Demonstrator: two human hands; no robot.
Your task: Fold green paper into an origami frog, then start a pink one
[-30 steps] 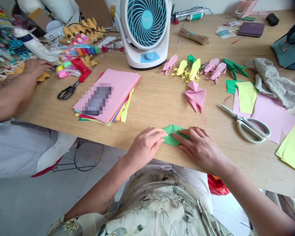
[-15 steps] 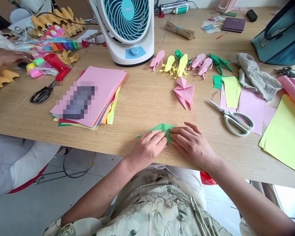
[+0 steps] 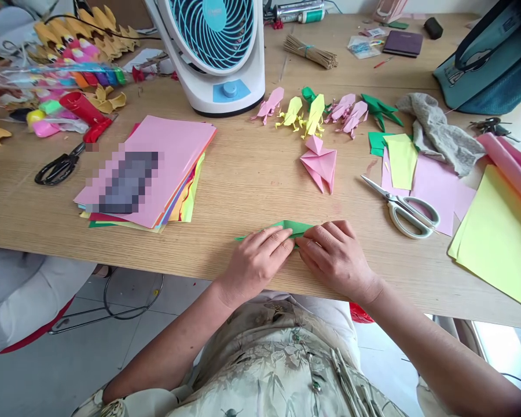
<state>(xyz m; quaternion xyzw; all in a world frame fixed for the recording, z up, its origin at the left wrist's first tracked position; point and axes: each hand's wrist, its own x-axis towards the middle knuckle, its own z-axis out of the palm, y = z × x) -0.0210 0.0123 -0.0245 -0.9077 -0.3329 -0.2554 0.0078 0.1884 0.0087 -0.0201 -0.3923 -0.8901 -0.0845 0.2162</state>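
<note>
A folded piece of green paper (image 3: 292,226) lies on the wooden table near its front edge, partly covered by both hands. My left hand (image 3: 260,258) presses on its left part, fingers together on the paper. At its right end my right hand (image 3: 336,255) has its fingers curled, gripping the paper's edge. The fingertips of both hands almost meet. Beyond them sits a pink folded paper figure (image 3: 320,165), with yellow folded figures (image 3: 315,114), pink ones (image 3: 271,104) and green ones (image 3: 380,110) in a row behind it.
White-handled scissors (image 3: 410,214) lie to the right, near yellow sheets (image 3: 499,237) and a grey cloth (image 3: 436,130). A stack of coloured paper (image 3: 173,145) is at the left, with black-handled scissors (image 3: 58,169) beside it. A fan (image 3: 230,104) stands behind. Another person's leg (image 3: 35,295) shows at left.
My right hand's fingers have curled in more, and less of the green paper shows between the hands. The view has shifted slightly. The other person's hand at far left has drawn back.
</note>
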